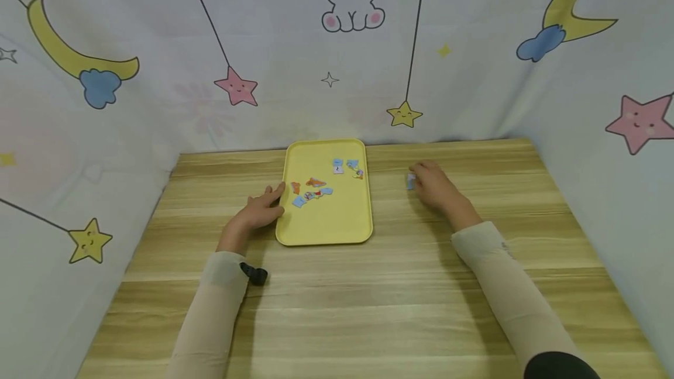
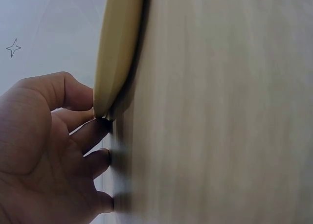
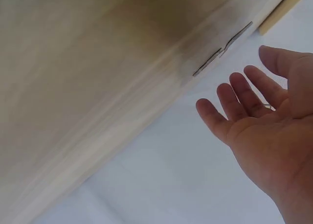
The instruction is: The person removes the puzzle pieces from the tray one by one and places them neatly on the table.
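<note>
A yellow tray (image 1: 326, 230) lies on the table with several small, flat puzzle-like pieces on it. Its left rim meets the fingertips of my left hand (image 1: 258, 210). In the left wrist view, the thumb and index finger of that hand (image 2: 58, 131) are at the edge of the tray (image 2: 115, 48), with the other fingers spread toward the table. To the right of the tray, my right hand (image 1: 434, 186) is over a light blue and white piece (image 1: 411, 182), partly covering it. Seen from the right wrist, that hand (image 3: 264, 106) has loosely extended fingers near two thin flat pieces (image 3: 238, 38) on the table.
Orange pieces (image 1: 316, 182) and blue ones (image 1: 299, 201) lie at the tray's left and middle. More pieces (image 1: 337, 166) are toward its upper right. The wooden table (image 1: 337, 309) meets a printed cloth backdrop (image 1: 295, 45) at the back and sides.
</note>
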Motion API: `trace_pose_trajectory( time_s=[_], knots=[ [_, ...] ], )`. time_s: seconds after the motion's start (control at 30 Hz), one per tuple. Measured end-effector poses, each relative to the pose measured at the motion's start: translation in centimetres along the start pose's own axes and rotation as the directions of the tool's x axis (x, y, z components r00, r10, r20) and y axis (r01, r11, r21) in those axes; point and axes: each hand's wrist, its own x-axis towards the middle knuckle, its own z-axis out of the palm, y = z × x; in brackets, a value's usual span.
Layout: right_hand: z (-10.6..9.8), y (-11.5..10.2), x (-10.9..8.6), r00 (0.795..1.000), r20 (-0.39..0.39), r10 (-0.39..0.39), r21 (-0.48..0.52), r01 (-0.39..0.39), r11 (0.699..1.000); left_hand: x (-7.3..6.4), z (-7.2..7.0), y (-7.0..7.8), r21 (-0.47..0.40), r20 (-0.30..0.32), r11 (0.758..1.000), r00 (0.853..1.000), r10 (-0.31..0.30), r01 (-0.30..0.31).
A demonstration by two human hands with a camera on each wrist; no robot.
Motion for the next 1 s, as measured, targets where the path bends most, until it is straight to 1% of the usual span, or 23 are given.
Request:
trace_pose_trajectory(
  time_s=[0.1, 0.23, 0.33, 0.6, 1.0],
  knots=[
    [0.3, -0.5, 0.3, 0.999, -0.029, -0.026, 0.027, 0.027, 0.999, -0.1, 0.0, -0.1, 0.001, 0.001, 1.000, 1.000, 0.001, -0.001],
    [0.6, -1.3, 0.7, 0.998, -0.047, -0.032, 0.057, 0.035, 0.998, 0.0, 0.0, -0.3, 0.003, 0.004, 1.000, 1.000, 0.002, -0.002],
    [1.0, -1.9, 1.3, 0.999, -0.039, -0.027, 0.071, 0.030, 0.997, 0.1, 0.0, -0.3, 0.000, 0.005, 1.000, 1.000, 0.000, 0.000],
    [2.0, -3.6, 2.6, 1.000, 0.001, -0.028, 0.064, 0.028, 0.998, 0.0, 0.1, -0.3, -0.013, -0.005, 1.000, 1.000, -0.009, 0.009],
    [3.2, -5.7, 4.3, 0.996, -0.006, -0.089, 0.077, 0.089, 0.993, -0.1, 0.0, -0.1, -0.012, -0.005, 1.000, 1.000, 0.003, -0.003]
  ],
)
